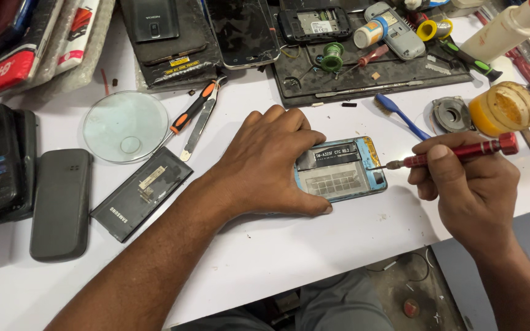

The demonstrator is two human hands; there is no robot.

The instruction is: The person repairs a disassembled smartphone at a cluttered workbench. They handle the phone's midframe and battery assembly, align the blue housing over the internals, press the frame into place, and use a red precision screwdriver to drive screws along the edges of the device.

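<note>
An opened phone with a light blue frame (346, 175) lies back-up on the white table (289, 245), its inner plates showing. My left hand (271, 162) presses down on its left half and holds it flat. My right hand (470, 184) grips a red precision screwdriver (461, 153), held nearly level. The screwdriver's tip touches the phone's right edge.
A black phone battery (140, 193) and a round glass lens (125, 125) lie to the left, with orange-handled tools (194, 113) beside them. Dark phone covers (61, 202) sit at far left. A black work mat (369, 67) with phones, solder and bottles is behind. An orange jar (503, 109) stands right.
</note>
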